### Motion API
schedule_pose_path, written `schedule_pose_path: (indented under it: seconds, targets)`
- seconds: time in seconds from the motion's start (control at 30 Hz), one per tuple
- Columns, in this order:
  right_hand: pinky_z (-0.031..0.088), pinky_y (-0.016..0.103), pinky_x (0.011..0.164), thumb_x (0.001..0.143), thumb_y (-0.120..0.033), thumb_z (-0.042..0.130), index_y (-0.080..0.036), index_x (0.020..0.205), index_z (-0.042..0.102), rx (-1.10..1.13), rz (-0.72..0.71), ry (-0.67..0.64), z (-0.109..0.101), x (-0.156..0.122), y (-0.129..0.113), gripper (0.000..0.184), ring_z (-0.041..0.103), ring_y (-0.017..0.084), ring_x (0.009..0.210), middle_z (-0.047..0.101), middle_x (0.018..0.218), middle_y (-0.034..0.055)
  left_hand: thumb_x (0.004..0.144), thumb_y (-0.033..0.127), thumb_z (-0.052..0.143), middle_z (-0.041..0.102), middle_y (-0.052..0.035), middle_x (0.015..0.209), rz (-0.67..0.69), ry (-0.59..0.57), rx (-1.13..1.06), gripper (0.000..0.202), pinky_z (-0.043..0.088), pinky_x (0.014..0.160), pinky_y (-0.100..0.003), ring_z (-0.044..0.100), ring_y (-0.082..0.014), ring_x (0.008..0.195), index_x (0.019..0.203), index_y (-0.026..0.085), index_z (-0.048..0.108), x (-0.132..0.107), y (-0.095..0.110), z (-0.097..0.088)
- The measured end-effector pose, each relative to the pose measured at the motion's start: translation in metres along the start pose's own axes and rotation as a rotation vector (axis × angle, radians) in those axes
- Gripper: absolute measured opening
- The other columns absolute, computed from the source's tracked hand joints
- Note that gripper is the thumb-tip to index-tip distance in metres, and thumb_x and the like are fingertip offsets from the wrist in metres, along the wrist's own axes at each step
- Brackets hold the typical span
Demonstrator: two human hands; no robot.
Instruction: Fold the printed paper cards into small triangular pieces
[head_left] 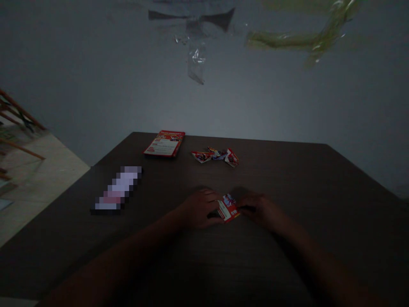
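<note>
Both my hands rest on a dark wooden table in dim light. Between them lies a small red and white printed paper piece, tilted. My left hand has its fingers curled against the piece's left edge. My right hand pinches its right edge. Farther back on the table lie several folded red and white paper pieces in a loose row. A flat red and white printed sheet lies near the table's far edge, to the left.
A blurred-out oblong object lies on the table's left side. A pale wall rises behind the table, with bits of clear tape stuck on it. Tiled floor and wooden rods show at far left.
</note>
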State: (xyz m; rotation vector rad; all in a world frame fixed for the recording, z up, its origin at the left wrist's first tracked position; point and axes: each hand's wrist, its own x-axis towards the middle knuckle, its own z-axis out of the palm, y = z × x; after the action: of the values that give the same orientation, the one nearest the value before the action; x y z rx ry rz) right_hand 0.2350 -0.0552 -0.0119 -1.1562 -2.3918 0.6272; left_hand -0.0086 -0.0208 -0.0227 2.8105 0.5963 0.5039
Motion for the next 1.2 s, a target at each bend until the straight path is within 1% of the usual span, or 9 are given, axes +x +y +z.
schedule_pose_path:
  seconds: [0.1,0.23,0.33,0.43,0.6,0.73,0.87,1.0,1.2]
  targets:
    - [0.048,0.034,0.080,0.084,-0.022,0.056,-0.023,0.094,0.068,0.000,-0.020,0.004,0.003,0.001,0.001,0.016,0.063,0.019,0.087,0.070,0.092,0.0050,0.085,0.047,0.049,0.060,-0.0082,0.112,0.069,-0.025,0.030,0.035,0.038,0.094,-0.036,0.052,-0.0214,0.106,0.104,0.020,0.060,0.001,0.002,0.000]
    - [0.049,0.033,0.078,0.084,-0.021,0.055,-0.023,0.092,0.068,0.013,-0.026,0.010,0.005,0.002,-0.001,0.016,0.062,0.018,0.085,0.070,0.090,0.0048,0.089,0.043,0.044,0.058,-0.0063,0.116,0.150,-0.043,0.072,0.033,0.037,0.093,-0.034,0.051,-0.0203,0.107,0.112,0.023,0.056,0.003,0.006,-0.001]
    - [0.048,0.031,0.077,0.082,-0.018,0.056,-0.022,0.091,0.068,0.025,-0.025,0.024,0.003,0.001,-0.007,0.016,0.062,0.017,0.084,0.069,0.090,0.0047,0.091,0.041,0.042,0.058,-0.0050,0.116,0.161,-0.030,0.109,0.029,0.038,0.090,-0.033,0.052,-0.0197,0.105,0.109,0.026,0.058,0.003,0.009,-0.001]
    - [0.048,0.032,0.079,0.079,-0.016,0.057,-0.022,0.092,0.068,0.017,-0.028,-0.008,-0.002,0.000,-0.013,0.018,0.061,0.017,0.086,0.068,0.093,0.0046,0.091,0.039,0.041,0.059,-0.0046,0.113,0.157,-0.034,0.135,0.027,0.040,0.086,-0.032,0.054,-0.0189,0.102,0.106,0.026,0.059,0.004,0.011,-0.002]
    - [0.045,0.034,0.087,0.075,-0.019,0.063,-0.023,0.095,0.068,-0.026,-0.038,-0.059,-0.006,-0.002,-0.018,0.022,0.059,0.018,0.095,0.064,0.102,0.0049,0.093,0.035,0.039,0.061,-0.0042,0.110,0.165,-0.038,0.193,0.026,0.041,0.081,-0.031,0.055,-0.0183,0.097,0.104,0.024,0.059,0.004,0.013,-0.003]
    - [0.045,0.034,0.087,0.078,-0.022,0.061,-0.023,0.096,0.069,-0.067,-0.039,-0.052,-0.004,-0.001,-0.017,0.019,0.058,0.018,0.095,0.064,0.102,0.0052,0.093,0.029,0.037,0.062,-0.0057,0.108,0.166,-0.046,0.238,0.027,0.042,0.077,-0.030,0.055,-0.0178,0.092,0.109,0.022,0.057,0.002,0.013,-0.001]
    - [0.046,0.034,0.084,0.083,-0.022,0.056,-0.022,0.095,0.069,-0.101,-0.074,-0.032,-0.001,0.000,-0.013,0.017,0.059,0.018,0.090,0.065,0.098,0.0058,0.091,0.025,0.039,0.063,-0.0070,0.100,0.162,-0.015,0.260,0.027,0.043,0.075,-0.030,0.055,-0.0177,0.089,0.112,0.018,0.055,-0.001,0.011,0.003]
    - [0.047,0.033,0.083,0.083,-0.019,0.055,-0.022,0.097,0.069,-0.103,-0.093,-0.015,0.001,0.000,-0.009,0.019,0.059,0.017,0.090,0.066,0.098,0.0057,0.088,0.025,0.043,0.063,-0.0072,0.091,0.136,0.004,0.236,0.023,0.044,0.074,-0.030,0.056,-0.0170,0.084,0.103,0.017,0.059,-0.005,0.009,0.002]
    - [0.046,0.032,0.085,0.083,-0.019,0.055,-0.022,0.097,0.069,-0.103,-0.084,-0.027,0.002,-0.001,-0.006,0.019,0.059,0.017,0.093,0.066,0.100,0.0053,0.088,0.027,0.043,0.061,-0.0074,0.085,0.041,0.001,0.189,0.023,0.044,0.074,-0.029,0.055,-0.0161,0.080,0.091,0.017,0.063,-0.008,0.007,-0.006]
